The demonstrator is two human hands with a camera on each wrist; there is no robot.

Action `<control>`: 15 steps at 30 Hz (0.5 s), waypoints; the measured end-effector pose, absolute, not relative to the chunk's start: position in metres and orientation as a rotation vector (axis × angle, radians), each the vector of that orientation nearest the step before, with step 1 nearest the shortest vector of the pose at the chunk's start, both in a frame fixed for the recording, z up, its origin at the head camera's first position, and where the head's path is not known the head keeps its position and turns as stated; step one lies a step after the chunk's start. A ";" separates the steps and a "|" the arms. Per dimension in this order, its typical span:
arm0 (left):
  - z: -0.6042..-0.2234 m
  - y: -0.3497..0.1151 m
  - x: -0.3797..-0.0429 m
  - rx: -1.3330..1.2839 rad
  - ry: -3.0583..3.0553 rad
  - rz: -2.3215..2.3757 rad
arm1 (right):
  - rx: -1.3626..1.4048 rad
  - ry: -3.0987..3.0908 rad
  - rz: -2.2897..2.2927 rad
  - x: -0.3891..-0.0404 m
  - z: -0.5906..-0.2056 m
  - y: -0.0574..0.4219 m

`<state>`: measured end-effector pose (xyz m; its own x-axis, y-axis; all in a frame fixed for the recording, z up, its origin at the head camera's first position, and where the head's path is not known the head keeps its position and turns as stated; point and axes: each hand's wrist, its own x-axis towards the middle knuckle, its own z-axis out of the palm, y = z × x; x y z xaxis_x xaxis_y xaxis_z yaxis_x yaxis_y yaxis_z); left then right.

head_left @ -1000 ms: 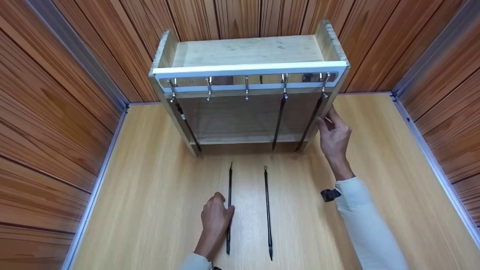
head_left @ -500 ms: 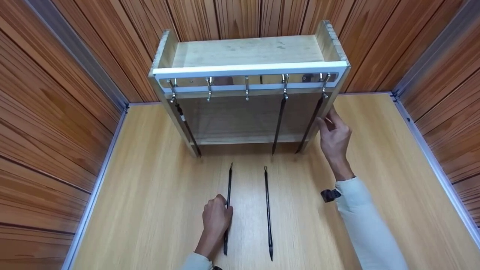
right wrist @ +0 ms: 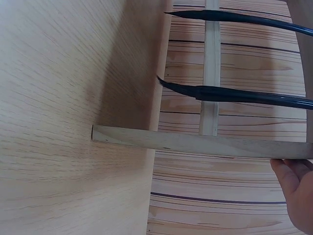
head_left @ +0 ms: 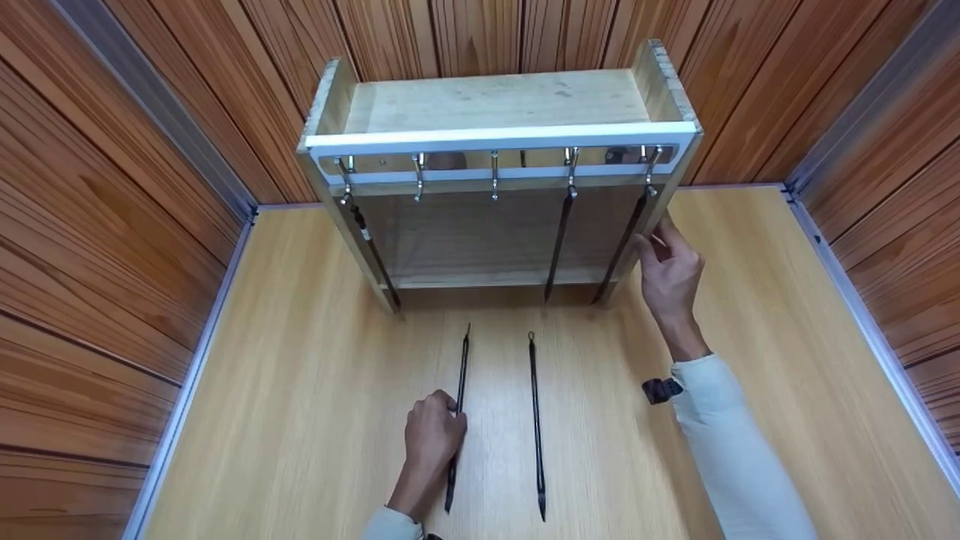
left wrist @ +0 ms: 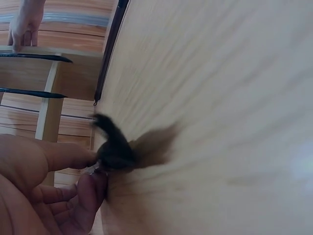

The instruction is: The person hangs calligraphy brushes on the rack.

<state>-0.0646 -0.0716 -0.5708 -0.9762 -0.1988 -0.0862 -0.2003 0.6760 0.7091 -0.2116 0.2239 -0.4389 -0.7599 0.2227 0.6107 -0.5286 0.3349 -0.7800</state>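
In the head view my left hand (head_left: pixel 435 426) pinches a black calligraphy brush (head_left: pixel 463 367) between thumb and fingers, low over the tabletop. Its dark bristle end, blurred in the left wrist view (left wrist: pixel 115 152), is near the wood surface. A second calligraphy brush (head_left: pixel 535 420) lies to the right, loop toward the rack. My right hand (head_left: pixel 670 281) holds the right side panel of the wooden rack (head_left: pixel 487 135), thumb at its front edge; the other fingers are partly hidden behind it. Three brushes hang from the rack's metal hooks: one on the left (head_left: pixel 379 259), two on the right (head_left: pixel 556 244).
The two middle hooks (head_left: pixel 494 176) carry nothing. The rack stands against the back wood-panelled wall (head_left: pixel 480 37), on a light wood tabletop (head_left: pixel 300 390). Panelled side walls (head_left: pixel 75 247) with metal edge strips close in left and right.
The brush in my left hand has tilted, its loop end shifting right and its bristle end left. My left hand has moved slightly. The hanging brushes sway a little; my right hand stays put.
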 end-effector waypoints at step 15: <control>-0.564 -0.077 -0.066 -0.275 2.765 1.412 | 0.281 -1.883 1.572 -0.227 -0.460 0.233</control>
<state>-0.0661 -0.0771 -0.5636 -0.9842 -0.1450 -0.1019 -0.1676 0.5742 0.8013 -0.2268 0.2328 -0.4603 -0.7589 0.2425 0.6044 -0.5514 0.2545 -0.7945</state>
